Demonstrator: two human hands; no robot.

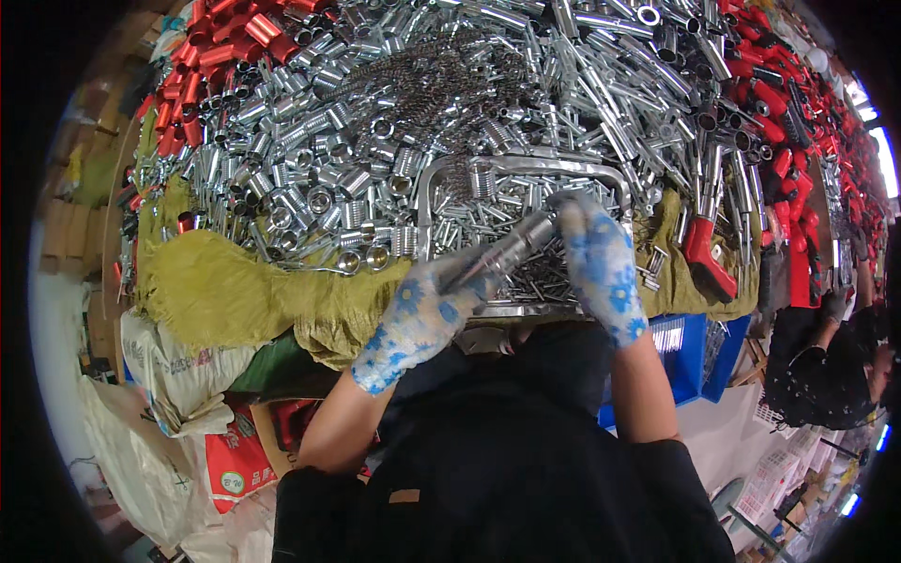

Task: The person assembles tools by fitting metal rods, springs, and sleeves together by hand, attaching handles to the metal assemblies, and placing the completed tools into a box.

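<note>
My left hand (427, 310), in a white glove with blue flowers, is wrapped round a shiny metal tube (514, 249). The tube slants up to the right above a metal tray (563, 166) of small silver pins (460, 227). At its upper end, the fingers of my right hand (603, 267) are closed; its glove matches the left one. Those fingertips are slightly blurred, and whether they also pinch a small part is hidden. A ribbed metal sleeve (482, 180) rests inside the tray's far left corner.
Piled beyond the tray are silver sleeves (310, 202), thin springs (432, 80) and long rods (610, 108). Red tubes (216, 56) lie far left, red-handled parts (706, 263) at right. Yellow-green cloth (211, 286) covers the near edge. A blue bin (690, 352) stands below; another person (826, 366) works at right.
</note>
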